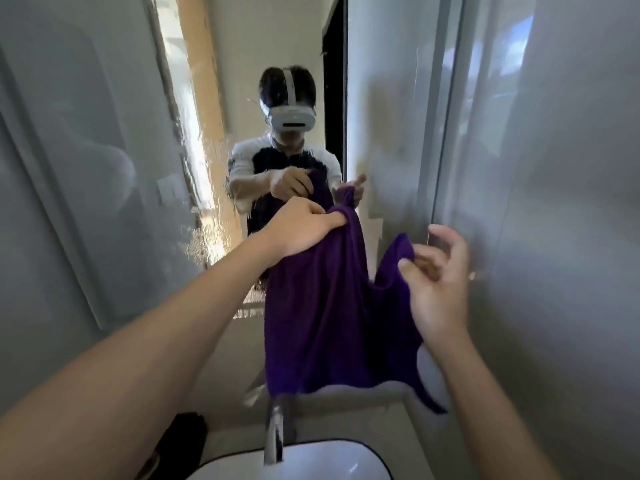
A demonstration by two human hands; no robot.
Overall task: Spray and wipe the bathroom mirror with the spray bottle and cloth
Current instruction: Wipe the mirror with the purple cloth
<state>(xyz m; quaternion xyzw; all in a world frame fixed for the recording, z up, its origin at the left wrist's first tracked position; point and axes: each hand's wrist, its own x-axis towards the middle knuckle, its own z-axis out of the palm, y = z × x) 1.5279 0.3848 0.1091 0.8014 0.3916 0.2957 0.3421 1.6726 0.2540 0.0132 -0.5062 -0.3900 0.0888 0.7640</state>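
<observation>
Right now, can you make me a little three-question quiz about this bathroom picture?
1. True or false: the purple cloth hangs above the tap.
2. Which hand bunches a top corner of the cloth in curled fingers: A the left hand, B neither?
3. Fill in: the mirror has wet ____ running down it.

Key: 1 true. 2 A; the right hand pinches the other corner. 3 streaks.
</observation>
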